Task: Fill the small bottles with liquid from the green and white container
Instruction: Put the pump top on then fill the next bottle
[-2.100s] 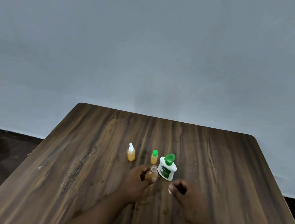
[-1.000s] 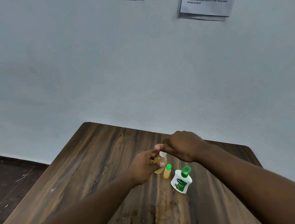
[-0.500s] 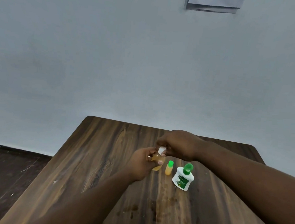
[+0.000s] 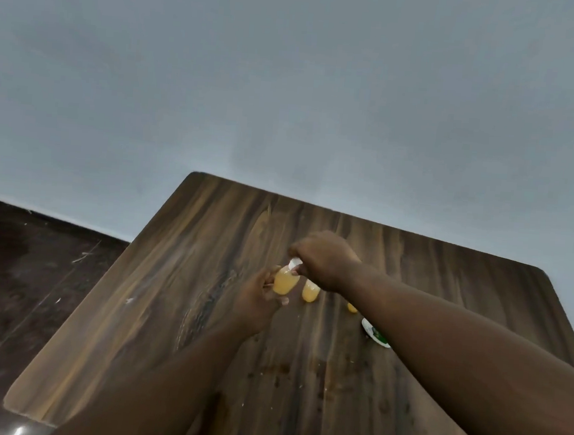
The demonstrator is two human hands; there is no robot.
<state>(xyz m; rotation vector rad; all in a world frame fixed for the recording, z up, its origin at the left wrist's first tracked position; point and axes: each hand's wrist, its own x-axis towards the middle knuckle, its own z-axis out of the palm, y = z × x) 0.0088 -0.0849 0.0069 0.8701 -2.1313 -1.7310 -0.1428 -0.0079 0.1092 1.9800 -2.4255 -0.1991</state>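
My left hand [image 4: 259, 301] holds a small clear bottle [image 4: 285, 280] of orange-yellow liquid above the wooden table [image 4: 178, 277]. My right hand [image 4: 325, 258] pinches the bottle's white cap [image 4: 294, 262] from above. Just to the right stands a second small orange bottle [image 4: 310, 293], its top hidden by my right hand. A third small orange bottle [image 4: 352, 307] shows only its base behind my right forearm. The green and white container [image 4: 374, 332] stands to the right, mostly hidden by that forearm.
Dried spots and smears [image 4: 318, 374] mark the table in front of the bottles. A grey wall [image 4: 288, 97] rises behind the table. Dark floor [image 4: 27, 265] lies past the table's left edge.
The view has tilted and swung, so the table sits lower right. Both hands stay on the small bottle and its white cap. My right forearm now covers most of the green and white container.
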